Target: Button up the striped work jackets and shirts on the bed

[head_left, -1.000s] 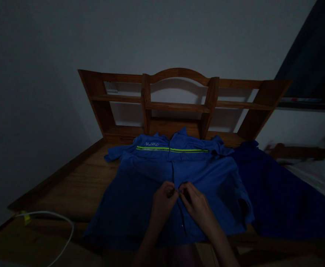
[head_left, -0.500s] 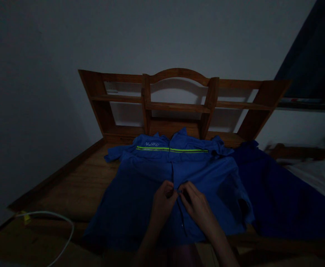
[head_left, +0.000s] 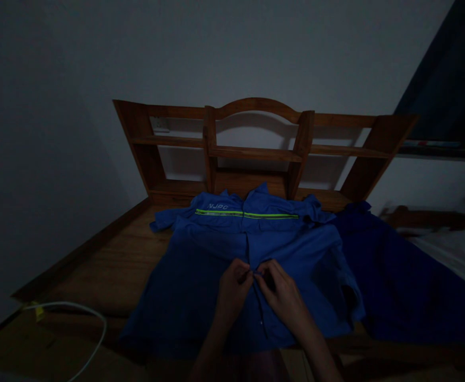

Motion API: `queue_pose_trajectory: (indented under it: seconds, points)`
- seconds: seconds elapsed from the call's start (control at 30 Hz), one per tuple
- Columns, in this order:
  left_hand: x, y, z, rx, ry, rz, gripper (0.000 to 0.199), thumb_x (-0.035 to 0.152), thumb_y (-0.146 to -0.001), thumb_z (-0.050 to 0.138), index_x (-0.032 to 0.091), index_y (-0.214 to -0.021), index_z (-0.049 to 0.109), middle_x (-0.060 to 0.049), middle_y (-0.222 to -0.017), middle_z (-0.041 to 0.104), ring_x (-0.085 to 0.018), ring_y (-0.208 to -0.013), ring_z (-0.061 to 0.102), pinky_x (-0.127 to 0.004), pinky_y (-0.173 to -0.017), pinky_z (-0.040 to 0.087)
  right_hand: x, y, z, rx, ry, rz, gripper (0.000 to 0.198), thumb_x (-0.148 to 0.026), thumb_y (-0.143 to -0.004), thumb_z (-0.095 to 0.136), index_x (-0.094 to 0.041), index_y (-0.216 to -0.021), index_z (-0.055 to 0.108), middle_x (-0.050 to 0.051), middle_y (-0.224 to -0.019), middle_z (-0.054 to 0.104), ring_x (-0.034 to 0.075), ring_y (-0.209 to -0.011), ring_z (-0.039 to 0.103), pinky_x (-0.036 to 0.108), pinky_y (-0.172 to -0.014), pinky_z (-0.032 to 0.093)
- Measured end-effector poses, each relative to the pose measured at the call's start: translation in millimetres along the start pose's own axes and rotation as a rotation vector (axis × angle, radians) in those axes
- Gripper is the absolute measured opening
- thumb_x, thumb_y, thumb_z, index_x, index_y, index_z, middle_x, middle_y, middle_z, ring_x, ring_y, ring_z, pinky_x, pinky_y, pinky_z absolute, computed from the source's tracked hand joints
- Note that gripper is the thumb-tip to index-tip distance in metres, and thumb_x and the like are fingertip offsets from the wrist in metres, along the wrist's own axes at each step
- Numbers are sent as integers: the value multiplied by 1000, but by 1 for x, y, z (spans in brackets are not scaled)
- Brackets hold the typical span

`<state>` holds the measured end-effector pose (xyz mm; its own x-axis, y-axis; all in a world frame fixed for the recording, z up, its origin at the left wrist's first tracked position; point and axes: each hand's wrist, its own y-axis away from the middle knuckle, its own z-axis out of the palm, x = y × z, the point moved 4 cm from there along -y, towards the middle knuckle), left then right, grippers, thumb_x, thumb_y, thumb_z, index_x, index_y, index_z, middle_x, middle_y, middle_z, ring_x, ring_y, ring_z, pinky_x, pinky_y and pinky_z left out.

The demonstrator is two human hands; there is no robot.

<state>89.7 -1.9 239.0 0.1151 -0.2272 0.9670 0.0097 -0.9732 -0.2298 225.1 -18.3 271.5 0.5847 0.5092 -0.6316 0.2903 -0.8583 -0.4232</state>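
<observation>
A blue work shirt with a yellow-green stripe across the chest and the letters NJPC lies spread out, collar toward the back. At its front opening, about midway down, my left hand pinches one edge of the fabric. My right hand pinches the other edge, its fingertips almost touching those of the left. Whatever lies between the fingertips is too dark and small to make out. Below the hands the placket hangs slightly apart, and a small shiny fastener shows on it.
A wooden shelf unit stands behind the shirt against the wall. Darker blue cloth lies to the right, with white fabric beyond. A white cable curves over the wooden surface at the left.
Both hands stay at the same spot on the shirt front; the fingertips shift only slightly. The shirt lies as before.
</observation>
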Motion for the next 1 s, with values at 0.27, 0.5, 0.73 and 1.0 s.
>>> queue_pose_trajectory:
  seconds: [0.27,0.5,0.73,1.0]
  points:
    - [4,1,-2,32,9,-9,19,25,-76,57,18,-93,53,0,-74,61,-14,-73,62,-23,-68,47,2,0,0,25,16,4,9,-23,-92,40,-21,-92,49,4,-89,53,16,-83,54,28,-77,42]
    - [12,4,-4,78,64,-20,27,27,-72,62,19,-96,54,0,-73,61,-13,-69,61,-21,-62,46,-2,1,-3,29,16,7,12,-22,-93,38,-21,-93,49,4,-89,53,16,-82,54,27,-76,42]
    - [14,2,-3,45,13,-22,23,28,-75,59,20,-95,51,3,-69,57,-8,-56,52,-18,-53,38,-1,0,-3,38,18,29,12,-25,-94,36,-21,-95,47,4,-90,53,16,-82,54,27,-77,42]
    - [13,2,-3,21,-6,-10,22,29,-76,58,18,-94,50,3,-67,58,-8,-54,49,-18,-52,36,-3,0,-4,53,29,36,12,-26,-94,38,-20,-97,48,4,-88,54,16,-80,55,27,-76,42]
